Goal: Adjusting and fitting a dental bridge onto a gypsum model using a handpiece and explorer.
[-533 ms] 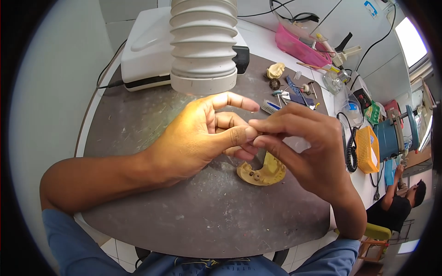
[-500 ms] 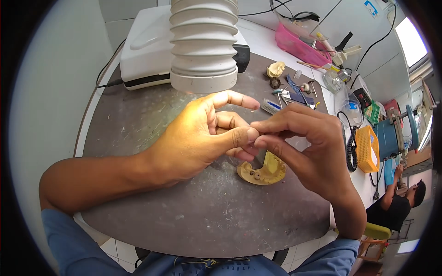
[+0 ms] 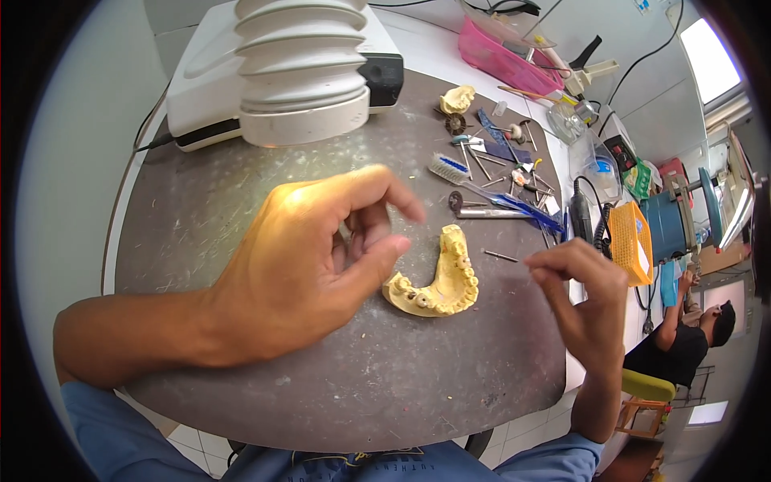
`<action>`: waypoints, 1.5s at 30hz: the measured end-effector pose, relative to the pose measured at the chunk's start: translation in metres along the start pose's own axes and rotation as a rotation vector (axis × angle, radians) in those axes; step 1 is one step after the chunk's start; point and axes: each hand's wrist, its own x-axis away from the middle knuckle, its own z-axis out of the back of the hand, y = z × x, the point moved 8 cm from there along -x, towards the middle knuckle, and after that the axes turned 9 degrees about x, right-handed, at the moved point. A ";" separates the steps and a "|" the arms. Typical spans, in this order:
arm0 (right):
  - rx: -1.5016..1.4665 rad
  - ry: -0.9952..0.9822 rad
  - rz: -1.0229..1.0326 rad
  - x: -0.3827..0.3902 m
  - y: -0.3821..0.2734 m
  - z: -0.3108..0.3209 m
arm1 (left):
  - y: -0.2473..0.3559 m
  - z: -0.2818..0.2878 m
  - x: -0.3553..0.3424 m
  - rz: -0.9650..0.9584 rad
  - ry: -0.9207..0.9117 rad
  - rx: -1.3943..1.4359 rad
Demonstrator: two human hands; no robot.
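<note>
My left hand [image 3: 309, 269] hovers over the grey-brown bench board, its fingers loosely curled and its thumb apart from the index finger. No object shows in it, though its palm is partly hidden. To its right lies a yellowish horseshoe-shaped dental cast [image 3: 454, 293] with a row of teeth, resting on the board. A couple of dark spots show at its near left part. My right hand [image 3: 585, 293] is above the board's right side, thumb and index finger pinched together. Anything between those fingertips is too small to make out. A thin metal bur [image 3: 501, 256] lies between the cast and this hand.
A white ribbed suction hose [image 3: 301, 80] hangs in front of a white machine [image 3: 201, 88]. Farther right lie a toothbrush [image 3: 451, 167], several rotary tools and another cast piece [image 3: 457, 100]. A pink basket [image 3: 506, 60] and yellow basket [image 3: 629, 245] stand beyond. A person [image 3: 683, 337] sits at right.
My hands, together over the cast before, have parted. The right has moved right and the left has drawn back left, uncovering the cast. The whole view has shifted a little.
</note>
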 end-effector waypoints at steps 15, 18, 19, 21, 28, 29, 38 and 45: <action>0.245 0.133 0.161 -0.039 0.026 -0.003 | -0.002 -0.002 0.003 0.147 -0.026 -0.011; 0.271 0.053 0.159 -0.047 0.025 -0.018 | 0.016 -0.002 0.000 -0.266 0.181 -0.123; 0.264 0.048 0.166 -0.048 0.025 -0.019 | 0.014 0.004 0.003 -0.257 0.187 -0.126; 0.277 0.164 0.189 -0.044 0.023 -0.010 | 0.003 -0.007 0.004 -0.057 -0.162 -0.166; 0.066 0.322 -0.077 0.013 0.010 0.029 | 0.019 -0.036 0.013 -0.402 -0.271 -0.206; -0.084 0.232 -0.155 0.021 0.010 0.024 | 0.014 -0.040 0.019 -0.393 -0.310 -0.196; -0.146 0.047 -0.160 0.078 -0.007 0.003 | 0.030 -0.049 0.018 -0.533 -0.173 -0.485; -0.078 0.103 -0.135 0.090 -0.019 0.003 | 0.016 -0.065 0.003 -0.411 -0.277 -0.398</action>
